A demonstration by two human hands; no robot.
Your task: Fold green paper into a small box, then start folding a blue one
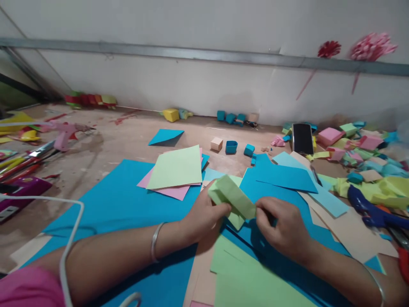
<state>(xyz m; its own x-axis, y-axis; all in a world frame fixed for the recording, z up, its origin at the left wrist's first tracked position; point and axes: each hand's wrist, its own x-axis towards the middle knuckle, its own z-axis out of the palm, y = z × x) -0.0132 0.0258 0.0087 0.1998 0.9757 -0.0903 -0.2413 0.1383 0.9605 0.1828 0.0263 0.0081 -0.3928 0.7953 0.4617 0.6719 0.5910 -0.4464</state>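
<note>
Several pale green sheets point(255, 283) lay nearest, overlapping blue paper point(128, 209) on the desk point(118, 140). Just beyond, the folded green paper point(234, 197) was held up between both hands: the left hand point(203, 215) had its grip pinching the left part, thumb over the near side, while the right hand point(284, 228) had its grip pinching the right end. Farther off sat a stack of square papers point(175, 168), then a small peach box point(216, 144) beside an open blue box point(231, 147); blue cubes point(230, 118) stood near the wall point(143, 81).
</note>
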